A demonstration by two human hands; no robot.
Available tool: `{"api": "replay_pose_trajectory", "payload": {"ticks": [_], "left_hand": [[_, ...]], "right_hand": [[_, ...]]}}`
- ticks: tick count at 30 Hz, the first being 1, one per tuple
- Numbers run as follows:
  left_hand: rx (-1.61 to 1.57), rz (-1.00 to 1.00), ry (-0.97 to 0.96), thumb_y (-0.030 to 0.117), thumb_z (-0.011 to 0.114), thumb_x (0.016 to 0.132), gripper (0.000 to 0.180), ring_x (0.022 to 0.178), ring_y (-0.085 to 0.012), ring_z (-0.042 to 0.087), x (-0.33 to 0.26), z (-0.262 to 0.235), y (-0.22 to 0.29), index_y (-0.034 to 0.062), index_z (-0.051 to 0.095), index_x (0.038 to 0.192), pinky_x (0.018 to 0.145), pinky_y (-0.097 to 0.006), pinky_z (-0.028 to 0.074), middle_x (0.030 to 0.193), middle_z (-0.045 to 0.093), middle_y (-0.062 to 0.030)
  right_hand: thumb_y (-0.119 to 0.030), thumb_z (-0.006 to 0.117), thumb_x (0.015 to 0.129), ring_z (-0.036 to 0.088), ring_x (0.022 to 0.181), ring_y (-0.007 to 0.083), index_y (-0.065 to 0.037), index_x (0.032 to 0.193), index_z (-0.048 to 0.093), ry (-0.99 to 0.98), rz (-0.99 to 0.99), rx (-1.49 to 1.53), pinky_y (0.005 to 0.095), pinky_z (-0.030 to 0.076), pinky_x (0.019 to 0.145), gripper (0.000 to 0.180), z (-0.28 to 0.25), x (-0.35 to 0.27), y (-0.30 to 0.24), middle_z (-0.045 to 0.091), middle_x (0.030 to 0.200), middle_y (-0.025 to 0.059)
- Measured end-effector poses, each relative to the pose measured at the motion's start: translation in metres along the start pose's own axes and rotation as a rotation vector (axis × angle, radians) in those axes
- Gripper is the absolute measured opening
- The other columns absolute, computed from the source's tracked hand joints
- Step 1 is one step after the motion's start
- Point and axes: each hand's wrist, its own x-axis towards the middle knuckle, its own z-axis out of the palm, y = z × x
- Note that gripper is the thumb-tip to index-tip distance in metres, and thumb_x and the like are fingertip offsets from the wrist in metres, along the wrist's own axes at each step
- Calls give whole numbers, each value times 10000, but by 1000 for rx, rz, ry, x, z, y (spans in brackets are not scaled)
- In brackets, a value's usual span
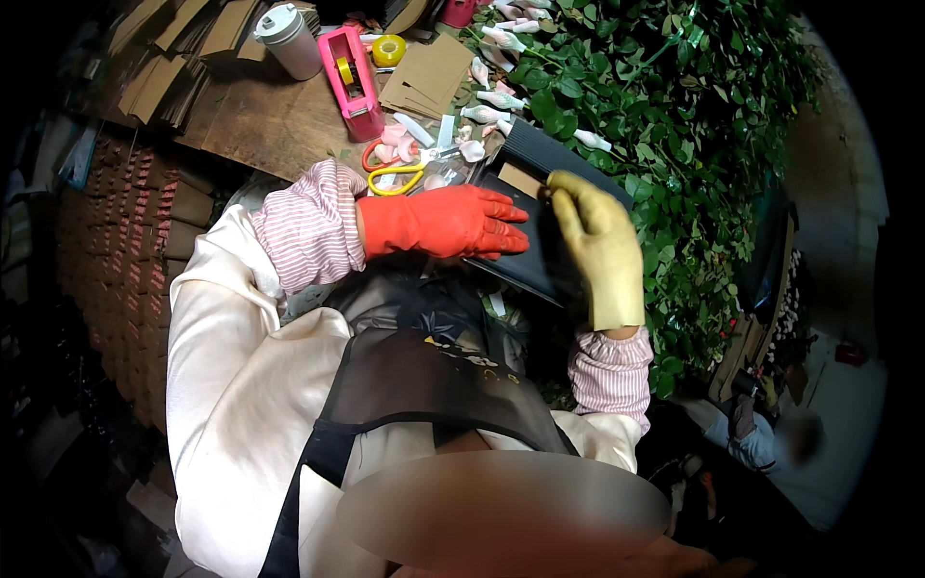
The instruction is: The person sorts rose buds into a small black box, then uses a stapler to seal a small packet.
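Observation:
My left hand [453, 223], in a red rubber glove, lies with its fingers stretched out over the near left part of a black ridged tray or board [583, 159]. On the right, my right hand [593, 226] wears a pale yellow glove and hovers above the same black piece. Its fingertips are curled together in a pinch; whatever they hold, if anything, is hidden. A brown piece of cardboard [520, 180] shows on the black surface between the two hands. Scissors with yellow handles [397, 183] rest just beyond my left hand, partly over a red-handled pair [371, 154].
A pink tape dispenser [361, 116], a yellow tape roll [388, 50], a lidded white cup [289, 43] and cardboard sheets [424, 79] stand or lie on the wooden table [241, 120]. Leafy stems [684, 154] with sleeved pale buds [501, 99] cover the right side. Another person [752, 443] is at lower right.

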Motion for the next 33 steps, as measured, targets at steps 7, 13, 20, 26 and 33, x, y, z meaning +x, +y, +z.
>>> {"api": "replay_pose_trajectory", "payload": {"ticks": [7, 13, 20, 26, 33], "left_hand": [[-3, -31, 62, 245, 722, 997, 460, 1372, -365, 612, 0, 15, -2, 117, 650, 1433, 1149, -530, 500, 1467, 669, -68], [-97, -199, -32, 276, 692, 1016, 406, 1277, -364, 663, 4, 5, 9, 144, 685, 1399, 993, -509, 563, 1461, 676, -65], [169, -63, 58, 239, 630, 1027, 388, 1202, -301, 681, -11, 14, 10, 180, 652, 1410, 882, -434, 531, 1342, 711, -64], [266, -665, 623, 228, 788, 887, 509, 1021, -310, 649, -72, 34, 48, 101, 643, 1358, 909, -447, 512, 1116, 664, -79], [347, -1171, -2, 374, 927, 739, 1097, 1237, -361, 586, -77, 62, 31, 60, 368, 1629, 967, -470, 528, 1377, 579, -182]], "right_hand": [[-231, 829, 906, 689, 1173, 419, -56, 1405, 659, -155, -57, -75, 461, 553, 1006, 556, -17, 44, -1, 727, 1234, 252], [-127, 677, 951, 757, 772, 316, -203, 1103, 771, -218, -233, -709, 448, 609, 645, 195, 21, -6, -1, 752, 830, 84], [-176, 606, 1001, 790, 895, 268, -155, 1256, 717, -464, -82, -827, 438, 628, 701, 279, 34, -10, -30, 789, 1131, 82], [-109, 568, 1010, 769, 1076, 257, -153, 1452, 661, -287, -198, -902, 392, 650, 804, 453, 47, -47, -27, 719, 1400, 94], [0, 547, 974, 665, 1287, 268, -102, 1635, 428, -437, -82, -849, 345, 627, 953, 679, 52, -59, -8, 545, 1607, 137]]}}
